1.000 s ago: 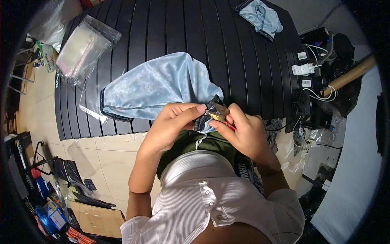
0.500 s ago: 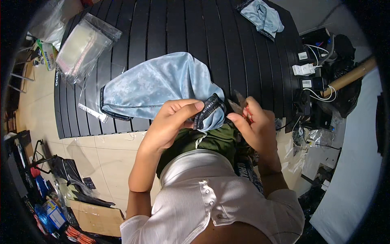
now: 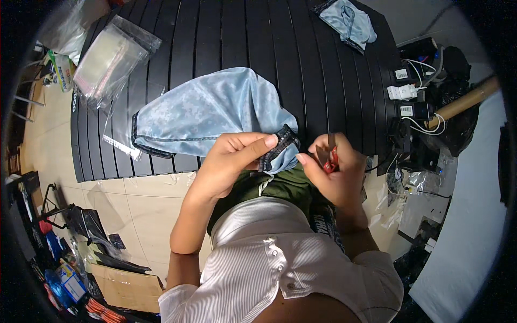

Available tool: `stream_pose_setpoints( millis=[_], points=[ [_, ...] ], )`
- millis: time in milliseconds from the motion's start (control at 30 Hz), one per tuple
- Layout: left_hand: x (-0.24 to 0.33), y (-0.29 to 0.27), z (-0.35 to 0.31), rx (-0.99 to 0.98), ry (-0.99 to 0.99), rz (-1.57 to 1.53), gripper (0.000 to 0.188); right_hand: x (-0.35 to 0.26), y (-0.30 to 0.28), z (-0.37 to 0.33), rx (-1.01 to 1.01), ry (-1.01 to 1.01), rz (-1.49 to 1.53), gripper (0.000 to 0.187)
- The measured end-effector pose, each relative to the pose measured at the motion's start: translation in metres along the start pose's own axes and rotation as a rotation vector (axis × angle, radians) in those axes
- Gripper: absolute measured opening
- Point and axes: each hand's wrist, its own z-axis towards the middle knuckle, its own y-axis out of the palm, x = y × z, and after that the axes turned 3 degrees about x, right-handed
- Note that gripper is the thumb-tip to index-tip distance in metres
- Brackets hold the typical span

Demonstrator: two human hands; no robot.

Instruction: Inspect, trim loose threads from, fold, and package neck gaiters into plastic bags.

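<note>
While both hands grip cloth and snips, black slatted table spans tiled floor.

Black slatted table, clear plastic bags at its left corner, folded blue cloth at the far edge, power adapters and cables right, cardboard box on tiled floor.

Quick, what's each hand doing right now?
Left hand: closed, pinching the dark hem of the light blue garment.
Right hand: closed around small red-handled snips.
</note>
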Motion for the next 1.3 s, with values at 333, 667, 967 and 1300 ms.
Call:
stream_pose_setpoints(
  millis=[333, 667, 967, 1300],
  points=[
    [-0.013, -0.005, 0.007, 0.017, 0.014, 0.014, 0.025, 0.015, 0.028, 0.005, 0.097, -0.285, 0.022, 0.011],
    [-0.011, -0.005, 0.008, 0.031, 0.05, -0.063, 0.021, 0.012, 0.015, -0.002, 0.178, -0.236, 0.355, 0.008],
    [-0.009, -0.007, 0.003, 0.019, 0.049, -0.019, 0.021, 0.012, 0.033, -0.001, 0.132, -0.266, 0.036, 0.015],
    [-0.01, -0.004, 0.005, 0.062, 0.133, 0.081, 0.022, 0.018, 0.029, -0.007, 0.062, -0.333, 0.191, 0.008]
  ],
)
